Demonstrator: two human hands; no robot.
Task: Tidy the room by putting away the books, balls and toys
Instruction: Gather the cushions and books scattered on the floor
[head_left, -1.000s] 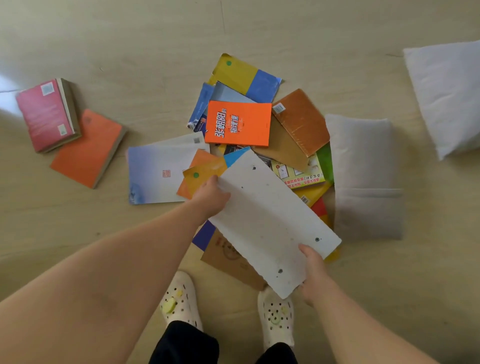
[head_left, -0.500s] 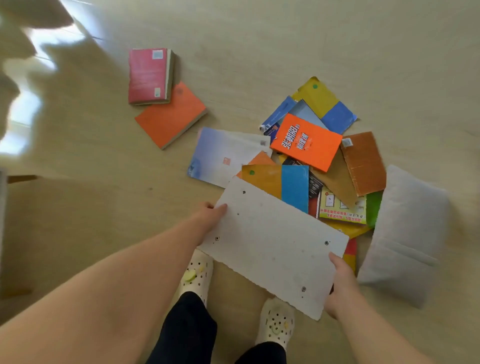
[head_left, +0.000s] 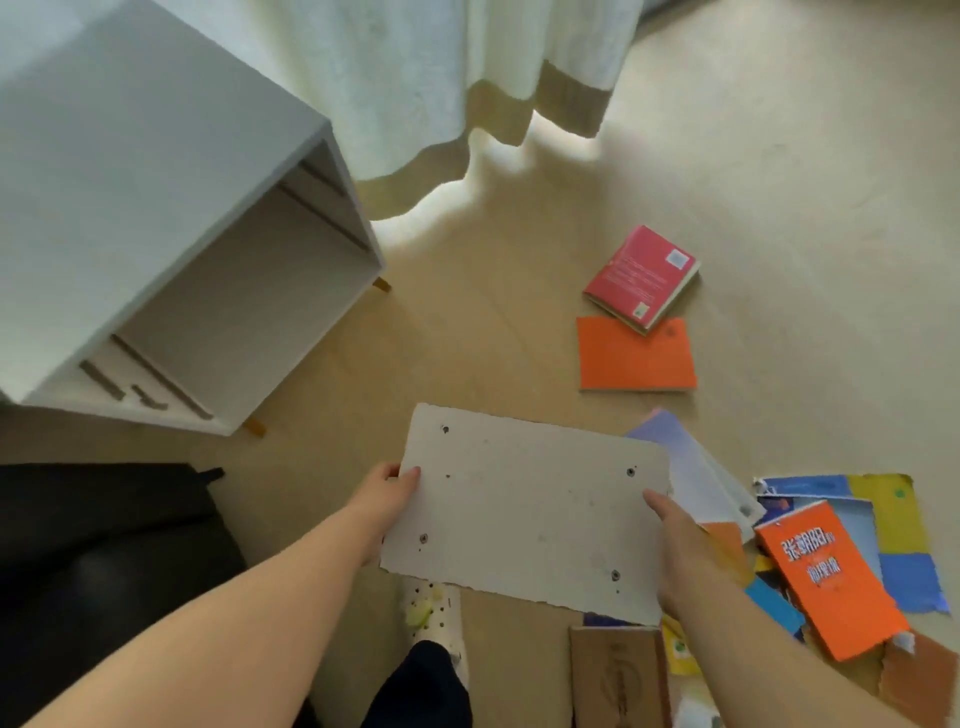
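I hold a flat white board-like book (head_left: 524, 512) with small dark dots in front of me, above the floor. My left hand (head_left: 382, 501) grips its left edge and my right hand (head_left: 675, 545) grips its right edge. A heap of books lies on the floor at the right, with an orange book with white lettering (head_left: 826, 577) on top. Further out lie a red book (head_left: 641, 275) and a plain orange book (head_left: 636, 353), overlapping. A brown book (head_left: 618, 675) lies near my feet.
A white open cabinet (head_left: 171, 223) on short wooden legs stands at the left, its opening facing me. A pale curtain (head_left: 457, 78) hangs behind it. A dark object (head_left: 104, 545) fills the lower left. My white shoe (head_left: 431, 608) is below the board.
The view has swung left, away from the book heap and pillows, bringing the cabinet and curtain into sight. Both hands have carried the white board along, now held level.
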